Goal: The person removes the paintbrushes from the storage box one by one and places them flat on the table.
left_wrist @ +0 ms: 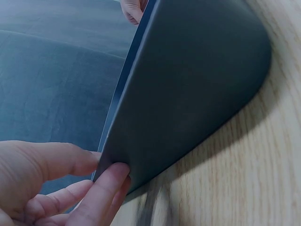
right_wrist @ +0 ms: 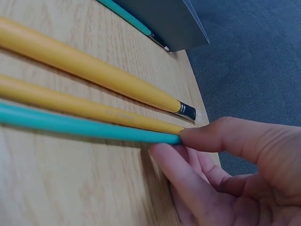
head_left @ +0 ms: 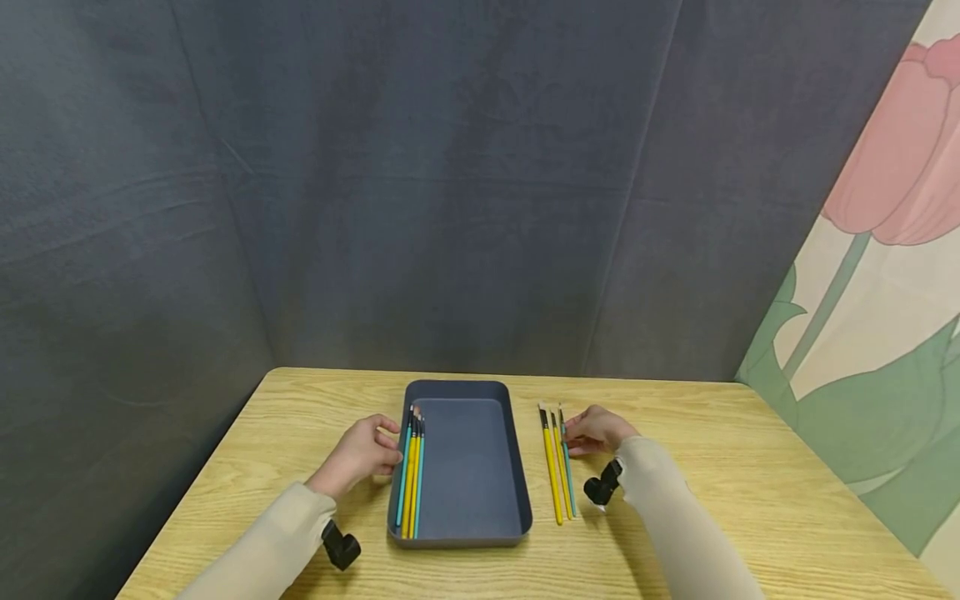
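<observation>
"What does the head view alone show?"
"Four brushes (head_left: 408, 483) inside the round-cornered tray (head_left: 472, 467)."
"Wrist views?"
"Left hand (head_left: 356, 457) pinches its smooth wall; right hand (head_left: 597, 429) pinches a slim teal brush (right_wrist: 84, 126) on woodgrain table (right_wrist: 94, 174)."

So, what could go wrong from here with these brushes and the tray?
The right grip pinches the teal brush nearer its bristle end, so the long handle might swing. The slim yellow brush lies close alongside and could get dragged along. The left grip pinches the tray at its edge; a tug might shift the brushes inside.
</observation>
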{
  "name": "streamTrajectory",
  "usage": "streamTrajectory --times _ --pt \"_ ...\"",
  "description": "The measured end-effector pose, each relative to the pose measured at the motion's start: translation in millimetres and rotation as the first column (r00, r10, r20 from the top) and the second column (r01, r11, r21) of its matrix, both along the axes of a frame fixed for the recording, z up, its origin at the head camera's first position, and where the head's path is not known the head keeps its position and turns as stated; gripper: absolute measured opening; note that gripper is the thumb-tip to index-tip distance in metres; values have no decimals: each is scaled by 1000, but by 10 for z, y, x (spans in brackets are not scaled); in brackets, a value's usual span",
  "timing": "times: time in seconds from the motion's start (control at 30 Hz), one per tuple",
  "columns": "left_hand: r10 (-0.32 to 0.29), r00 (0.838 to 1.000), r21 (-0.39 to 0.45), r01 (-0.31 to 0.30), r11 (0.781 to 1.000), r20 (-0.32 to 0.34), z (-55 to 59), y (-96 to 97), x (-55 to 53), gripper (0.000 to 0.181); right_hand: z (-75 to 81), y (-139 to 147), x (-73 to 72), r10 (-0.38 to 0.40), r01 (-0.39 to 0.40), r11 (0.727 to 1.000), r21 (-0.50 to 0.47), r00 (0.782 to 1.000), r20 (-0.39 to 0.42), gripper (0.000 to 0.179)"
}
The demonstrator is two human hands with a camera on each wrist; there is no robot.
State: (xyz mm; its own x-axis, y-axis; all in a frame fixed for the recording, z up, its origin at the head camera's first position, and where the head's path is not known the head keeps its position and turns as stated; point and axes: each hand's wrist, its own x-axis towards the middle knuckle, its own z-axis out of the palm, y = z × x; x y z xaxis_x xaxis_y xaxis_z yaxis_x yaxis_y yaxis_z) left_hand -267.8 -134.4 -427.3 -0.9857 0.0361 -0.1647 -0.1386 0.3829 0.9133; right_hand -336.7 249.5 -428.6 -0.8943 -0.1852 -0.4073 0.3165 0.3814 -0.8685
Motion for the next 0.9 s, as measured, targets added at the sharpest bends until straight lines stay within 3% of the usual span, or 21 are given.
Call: streamTrajectory --times 0.33,0.9 --pt "-7 1000 16 7 1000 -13 -2 0 12 40 10 -47 6 -9 10 998 69 1000 -5 25" --pt "-11 1000 26 12 1000 -20 2 -4 14 39 26 -26 11 -36 34 998 48 999 27 25"
